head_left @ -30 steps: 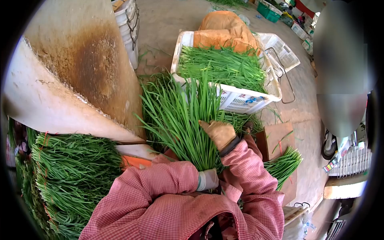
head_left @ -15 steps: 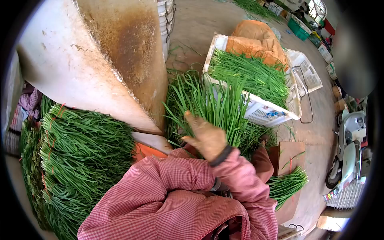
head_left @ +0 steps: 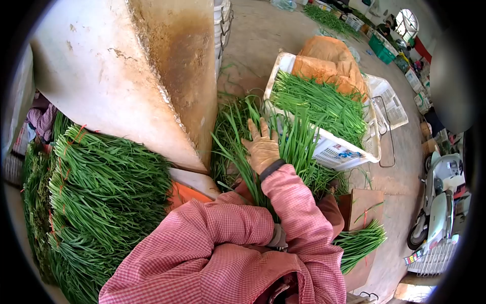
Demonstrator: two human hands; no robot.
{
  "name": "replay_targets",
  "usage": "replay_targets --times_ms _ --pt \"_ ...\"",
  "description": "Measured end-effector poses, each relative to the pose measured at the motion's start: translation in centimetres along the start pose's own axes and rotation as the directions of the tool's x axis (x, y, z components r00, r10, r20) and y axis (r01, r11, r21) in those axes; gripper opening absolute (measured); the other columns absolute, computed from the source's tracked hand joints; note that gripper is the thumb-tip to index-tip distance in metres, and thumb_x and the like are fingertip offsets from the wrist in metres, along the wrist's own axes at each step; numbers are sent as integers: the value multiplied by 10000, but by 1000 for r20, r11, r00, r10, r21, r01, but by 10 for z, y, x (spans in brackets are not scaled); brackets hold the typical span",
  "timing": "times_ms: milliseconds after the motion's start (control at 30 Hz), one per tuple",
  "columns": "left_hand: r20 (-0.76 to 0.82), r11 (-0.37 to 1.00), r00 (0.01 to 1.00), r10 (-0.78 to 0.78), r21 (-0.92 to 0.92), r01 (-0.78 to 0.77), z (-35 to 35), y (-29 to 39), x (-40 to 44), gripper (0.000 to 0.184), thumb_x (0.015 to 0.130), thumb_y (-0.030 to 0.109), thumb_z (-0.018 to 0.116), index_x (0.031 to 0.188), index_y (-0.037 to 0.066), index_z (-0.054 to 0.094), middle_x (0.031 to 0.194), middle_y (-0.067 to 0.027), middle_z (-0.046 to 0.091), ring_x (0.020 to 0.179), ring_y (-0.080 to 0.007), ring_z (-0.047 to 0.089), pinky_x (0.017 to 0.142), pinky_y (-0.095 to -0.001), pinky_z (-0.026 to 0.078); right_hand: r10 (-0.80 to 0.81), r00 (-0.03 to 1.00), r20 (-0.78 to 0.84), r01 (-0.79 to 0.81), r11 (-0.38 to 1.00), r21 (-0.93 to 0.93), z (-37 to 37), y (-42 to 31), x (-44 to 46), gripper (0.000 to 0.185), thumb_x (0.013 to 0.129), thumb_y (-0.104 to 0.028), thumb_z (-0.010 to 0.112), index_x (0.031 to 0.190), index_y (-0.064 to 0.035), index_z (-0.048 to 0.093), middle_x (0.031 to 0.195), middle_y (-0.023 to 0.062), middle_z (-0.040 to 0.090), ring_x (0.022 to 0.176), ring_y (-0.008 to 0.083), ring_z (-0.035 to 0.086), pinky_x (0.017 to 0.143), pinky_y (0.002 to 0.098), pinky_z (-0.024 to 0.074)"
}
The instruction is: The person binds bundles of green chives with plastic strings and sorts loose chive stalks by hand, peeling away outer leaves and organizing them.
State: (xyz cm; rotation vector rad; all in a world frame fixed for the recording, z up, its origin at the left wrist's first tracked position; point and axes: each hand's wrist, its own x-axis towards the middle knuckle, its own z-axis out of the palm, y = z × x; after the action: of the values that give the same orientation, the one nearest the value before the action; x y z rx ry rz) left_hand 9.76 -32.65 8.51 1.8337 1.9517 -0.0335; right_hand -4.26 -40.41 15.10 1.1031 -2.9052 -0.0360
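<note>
Long green leafy stalks (head_left: 296,147) stand upright in a loose bunch in front of me. My right hand (head_left: 263,147), in a tan glove, lies against the leaves with its fingers spread. Low at the base of the bunch is my left hand (head_left: 278,237); only a bit of its grey glove shows past the sleeve, and its fingers are hidden. Behind the bunch, a white crate (head_left: 338,152) holds more cut greens (head_left: 319,104) and an orange-brown cloth (head_left: 331,63). A small tied bundle (head_left: 360,244) lies on a brown board at the right.
A big stack of tied green bundles (head_left: 109,197) is at the left. Beside it rises a stained white slab (head_left: 111,76). White buckets (head_left: 220,30) stand behind the slab. A scooter (head_left: 441,202) is at the far right, and a green crate (head_left: 382,48) is farther back.
My right hand has swung left across the bunch, then up among the leaves, with its fingers now spread. The view has shifted, so the crate and stack appear farther right. My left hand is now more hidden.
</note>
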Motion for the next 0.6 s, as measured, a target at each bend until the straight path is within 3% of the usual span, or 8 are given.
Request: replay_targets --times_ms 133,200,233,267,333,400,467,600 --pt "-16 1000 1000 -5 -10 5 0 2 -1 140 656 149 585 767 74 625 722 -69 605 652 -214 569 606 -314 432 78 987 140 -72 996 -50 32 4 5 171 725 -227 551 842 -171 662 1207 76 488 1235 254 288 966 556 204" --pt "-27 1000 1000 1 -4 -1 0 4 0 146 652 148 589 772 73 624 723 -69 604 652 -213 569 604 -312 434 128 988 -92 -128 992 -1 23 12 4 140 753 -195 538 786 -122 653 985 96 599 1082 236 465 921 505 301" --pt "-32 1000 999 -1 0 1 -1 3 1 149 650 148 591 774 73 624 724 -70 604 651 -212 569 604 -311 436 329 929 -170 -287 930 232 15 16 6 172 807 -195 491 804 -95 630 1029 133 567 1021 278 486 910 461 321" --pt "-39 1000 999 2 1 -2 -1 4 2 152 647 147 593 777 73 623 724 -70 604 651 -212 569 603 -310 437 454 851 -266 -142 686 714 15 27 5 206 787 -275 542 866 -106 628 990 173 561 913 299 525 863 460 347" --pt "-43 1000 999 2 -6 -2 -1 6 1 159 643 146 597 782 72 623 726 -70 603 651 -211 569 602 -308 440 418 893 -168 -95 538 837 -2 52 10 370 753 -357 577 1013 -94 587 1118 188 496 1043 320 456 907 468 316" --pt "-46 1000 999 9 5 -8 -1 6 3 167 638 145 601 787 72 622 727 -71 603 651 -210 569 600 -306 443 210 764 -611 -153 978 144 -28 24 3 573 721 -427 594 1118 -23 507 1163 169 464 1143 328 373 947 411 303" --pt "-54 1000 998 13 19 -12 -1 5 3 174 634 145 605 791 72 621 728 -71 602 651 -209 570 599 -304 446 87 918 -387 -15 983 185 -61 -18 -15 754 668 -481 601 1220 -7 404 1300 170 332 1247 369 195 1014 425 196" --pt "-44 996 998 41 75 -38 5 11 7 191 625 143 613 801 71 619 730 -72 601 651 -207 570 596 -300 452 -208 972 105 227 947 -228 24 -86 -40 486 778 -277 476 1196 -30 458 1327 147 312 1238 387 221 1001 518 166"
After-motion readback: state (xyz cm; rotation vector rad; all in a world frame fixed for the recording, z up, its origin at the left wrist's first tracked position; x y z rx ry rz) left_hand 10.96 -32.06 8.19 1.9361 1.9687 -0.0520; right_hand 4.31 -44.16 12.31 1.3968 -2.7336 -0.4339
